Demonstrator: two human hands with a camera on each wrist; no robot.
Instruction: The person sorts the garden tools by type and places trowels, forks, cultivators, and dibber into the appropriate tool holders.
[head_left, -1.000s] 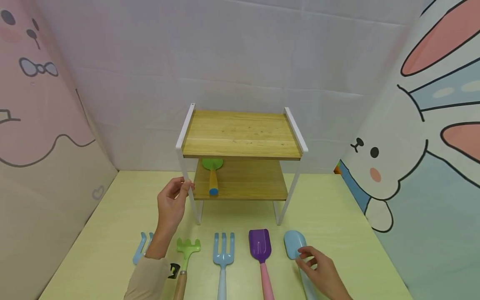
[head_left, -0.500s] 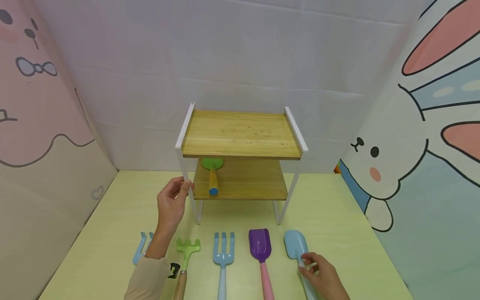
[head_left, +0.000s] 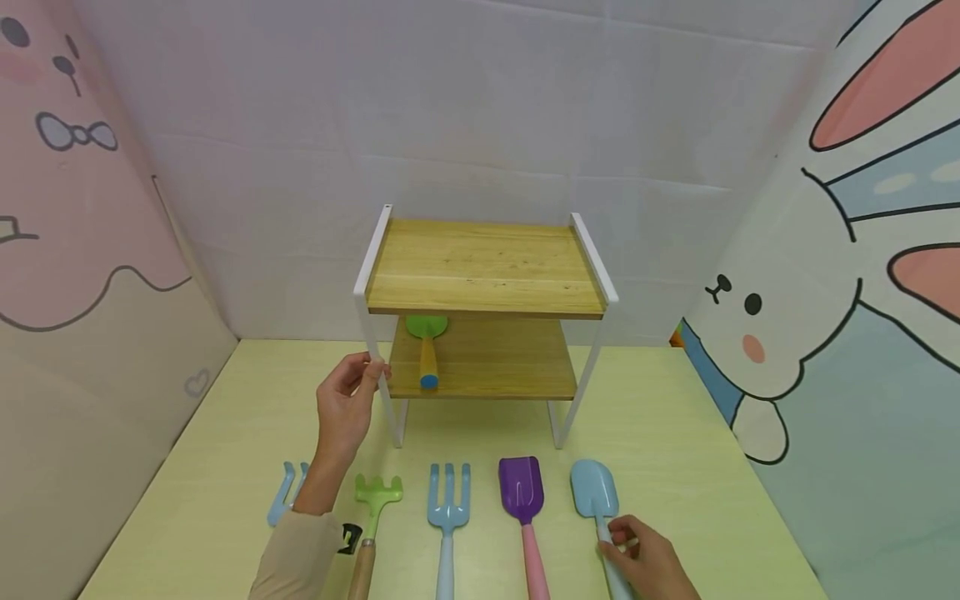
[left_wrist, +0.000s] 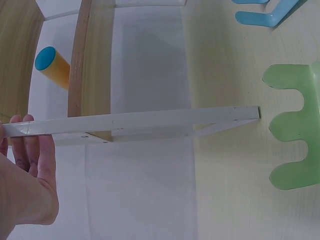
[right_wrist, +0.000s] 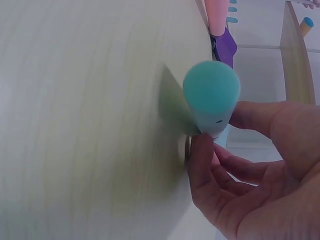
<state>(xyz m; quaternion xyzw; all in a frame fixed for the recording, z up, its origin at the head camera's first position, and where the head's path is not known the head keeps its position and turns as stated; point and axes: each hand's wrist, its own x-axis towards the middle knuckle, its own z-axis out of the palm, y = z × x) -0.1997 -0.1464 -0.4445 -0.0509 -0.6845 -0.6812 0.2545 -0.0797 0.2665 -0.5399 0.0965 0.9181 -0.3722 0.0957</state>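
Observation:
A two-tier wooden shelf (head_left: 480, 267) with white metal sides stands at the table's middle. My left hand (head_left: 345, 408) grips its white front left post (left_wrist: 160, 120) between thumb and fingers, as the left wrist view also shows. On the lower tier lies a toy shovel (head_left: 427, 358) with a green blade and yellow, blue-ended handle. At the right, my right hand (head_left: 651, 560) pinches the handle of a light blue toy shovel (head_left: 595, 487). In the right wrist view, thumb and fingers sit on either side of this handle (right_wrist: 212, 90), its rounded end facing the camera.
Left of the blue shovel lie a purple scoop (head_left: 521, 490) with pink handle, a light blue fork (head_left: 448, 508) and a green rake (head_left: 377, 494) with wooden handle. Another blue fork (head_left: 282, 496) is partly behind my left forearm. A white cloth wall (head_left: 480, 108) stands behind the shelf.
My right hand has slid from the neck of the light blue shovel down onto its handle and closed in on it. My left hand stays on the shelf post.

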